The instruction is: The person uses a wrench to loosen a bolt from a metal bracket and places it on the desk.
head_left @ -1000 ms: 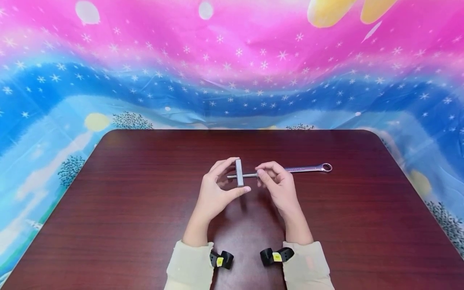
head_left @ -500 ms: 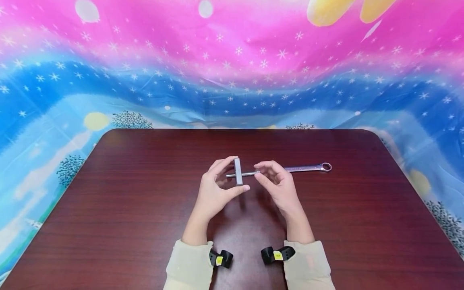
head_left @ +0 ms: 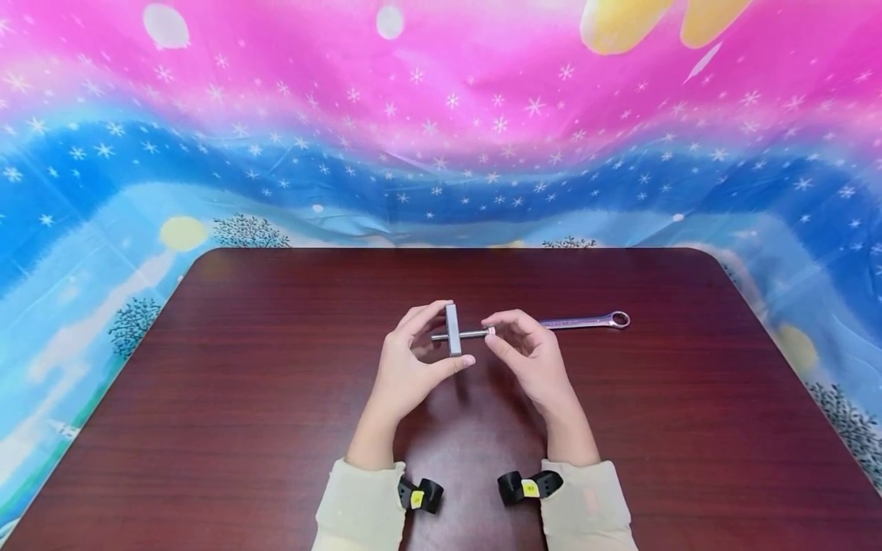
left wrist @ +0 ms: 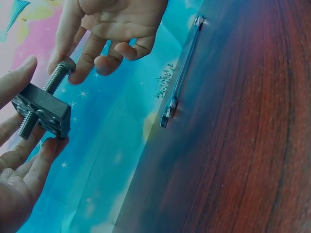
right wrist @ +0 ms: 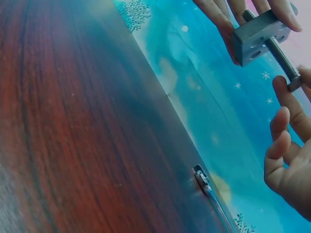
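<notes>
My left hand holds a grey metal block by its ends, thumb below and fingers above in the head view. A threaded bolt passes through the block, its tip showing on the left side. At the bolt's head, my right hand pinches with thumb and index finger, its other fingers loosely bent. Holes show in the block's face in the right wrist view. Both hands hold the parts above the table.
A combination wrench lies on the dark red wooden table behind the right hand, its ring end to the right and its other end hidden by that hand in the head view. A printed cloth hangs behind the table.
The right thumb and fingers have shifted slightly on the bolt's head, which now shows more between them. The left hand and the block stay nearly in place.
</notes>
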`<state>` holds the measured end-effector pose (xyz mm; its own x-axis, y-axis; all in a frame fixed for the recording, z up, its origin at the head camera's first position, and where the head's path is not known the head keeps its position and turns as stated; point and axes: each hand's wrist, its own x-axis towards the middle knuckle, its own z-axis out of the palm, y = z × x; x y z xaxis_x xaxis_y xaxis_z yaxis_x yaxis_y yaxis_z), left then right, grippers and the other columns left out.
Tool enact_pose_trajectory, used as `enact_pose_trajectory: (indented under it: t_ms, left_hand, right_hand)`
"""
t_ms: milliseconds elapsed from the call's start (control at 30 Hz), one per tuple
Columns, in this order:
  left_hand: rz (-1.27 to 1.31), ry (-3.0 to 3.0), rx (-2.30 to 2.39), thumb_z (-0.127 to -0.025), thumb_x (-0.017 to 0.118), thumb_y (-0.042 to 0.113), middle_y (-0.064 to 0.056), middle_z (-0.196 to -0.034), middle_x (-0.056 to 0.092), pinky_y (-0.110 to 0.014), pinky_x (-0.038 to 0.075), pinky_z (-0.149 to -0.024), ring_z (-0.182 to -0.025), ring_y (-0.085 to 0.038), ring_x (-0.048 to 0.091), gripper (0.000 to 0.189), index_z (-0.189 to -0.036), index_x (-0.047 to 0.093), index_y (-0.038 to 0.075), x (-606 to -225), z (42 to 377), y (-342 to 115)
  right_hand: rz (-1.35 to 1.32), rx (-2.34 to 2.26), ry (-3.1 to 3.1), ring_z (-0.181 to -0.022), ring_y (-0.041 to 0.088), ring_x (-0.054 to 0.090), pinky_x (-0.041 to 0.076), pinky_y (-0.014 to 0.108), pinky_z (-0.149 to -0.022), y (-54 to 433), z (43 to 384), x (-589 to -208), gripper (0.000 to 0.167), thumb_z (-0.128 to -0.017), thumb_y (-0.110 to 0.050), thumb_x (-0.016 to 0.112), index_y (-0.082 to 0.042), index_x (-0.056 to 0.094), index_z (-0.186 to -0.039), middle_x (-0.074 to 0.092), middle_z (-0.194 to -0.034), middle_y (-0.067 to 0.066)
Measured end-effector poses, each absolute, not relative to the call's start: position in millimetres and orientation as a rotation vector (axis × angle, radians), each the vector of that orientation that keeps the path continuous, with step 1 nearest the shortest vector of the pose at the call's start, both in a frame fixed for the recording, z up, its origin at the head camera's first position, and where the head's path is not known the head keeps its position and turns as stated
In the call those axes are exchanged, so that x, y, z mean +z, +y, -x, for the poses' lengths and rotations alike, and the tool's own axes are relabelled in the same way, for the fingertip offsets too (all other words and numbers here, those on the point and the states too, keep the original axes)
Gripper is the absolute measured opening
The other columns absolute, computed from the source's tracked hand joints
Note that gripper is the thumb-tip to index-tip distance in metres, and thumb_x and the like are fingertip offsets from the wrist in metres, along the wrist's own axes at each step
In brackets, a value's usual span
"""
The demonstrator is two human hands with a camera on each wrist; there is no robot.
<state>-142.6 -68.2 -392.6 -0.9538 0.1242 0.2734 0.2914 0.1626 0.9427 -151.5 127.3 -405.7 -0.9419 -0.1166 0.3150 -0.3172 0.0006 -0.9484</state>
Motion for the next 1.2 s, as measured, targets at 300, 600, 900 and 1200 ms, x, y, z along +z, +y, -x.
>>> enact_pose_trajectory:
  t_ms: [300, 600, 900, 1200]
  left_hand:
    - [0.41, -2.3, -1.897, -0.073, 0.089, 0.015, 0.001, -0.126, 0.061, -0.046, 0.057, -0.095, -0.117, -0.017, 0.064, 0.071, -0.136, 0.06, 0.027, -392.8, 142.8, -68.4]
    - [0.42, -2.303, -1.907, -0.073, 0.089, 0.015, 0.001, -0.126, 0.061, -0.049, 0.056, -0.096, -0.117, -0.017, 0.063, 0.071, -0.136, 0.06, 0.026, -391.7, 141.8, -66.9]
    - [0.41, -2.29, -1.894, -0.073, 0.089, 0.013, 0.0, -0.127, 0.061, -0.044, 0.058, -0.094, -0.117, -0.017, 0.064, 0.071, -0.136, 0.06, 0.025, -392.1, 142.6, -67.9]
    - [0.409, -2.292, -1.896, -0.072, 0.09, 0.015, 0.001, -0.126, 0.061, -0.052, 0.056, -0.094, -0.116, -0.016, 0.064, 0.071, -0.135, 0.06, 0.027, -393.4, 143.2, -67.9]
  right_hand:
    - [-0.475, 2.121, -2.136, -0.086, 0.009, 0.064, 0.053, 0.021, -0.076, 129.2, 152.3, -407.1, 0.023, -0.095, -0.001, 0.062, 0.008, 0.061, -0.116, 0.07, -0.093, -0.01]
    - [-0.33, 2.106, -2.089, -0.059, 0.008, 0.056, 0.045, 0.024, -0.053, 125.4, 155.4, -406.9, 0.022, -0.101, -0.009, 0.056, 0.011, 0.064, -0.102, 0.063, -0.065, -0.004]
    - [-0.452, 2.083, -2.123, -0.091, 0.009, 0.06, 0.052, 0.02, -0.078, 131.8, 152.8, -405.6, 0.025, -0.091, 0.004, 0.065, 0.008, 0.061, -0.115, 0.07, -0.101, -0.011]
    - [-0.417, 2.139, -2.11, -0.081, 0.008, 0.068, 0.053, 0.021, -0.072, 130.8, 154.3, -406.5, 0.022, -0.096, -0.003, 0.061, 0.01, 0.061, -0.114, 0.071, -0.088, -0.009]
